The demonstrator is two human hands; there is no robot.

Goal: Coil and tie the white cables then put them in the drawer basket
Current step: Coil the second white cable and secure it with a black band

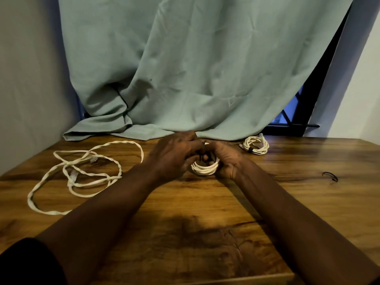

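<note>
Both hands meet over a small coiled white cable (204, 168) near the middle of the wooden table (205, 233). My left hand (174, 155) and my right hand (225, 159) both grip this coil, fingers pinched together at its top around something thin and dark, mostly hidden. A second coiled white cable (255, 145), bound with a dark tie, lies at the back right. A loose, uncoiled white cable (82, 173) sprawls across the left side of the table. No drawer basket is in view.
A thin black tie (330, 176) lies on the table at the right. A green curtain (195, 68) hangs behind and drapes onto the table's back edge. Walls stand at left and right.
</note>
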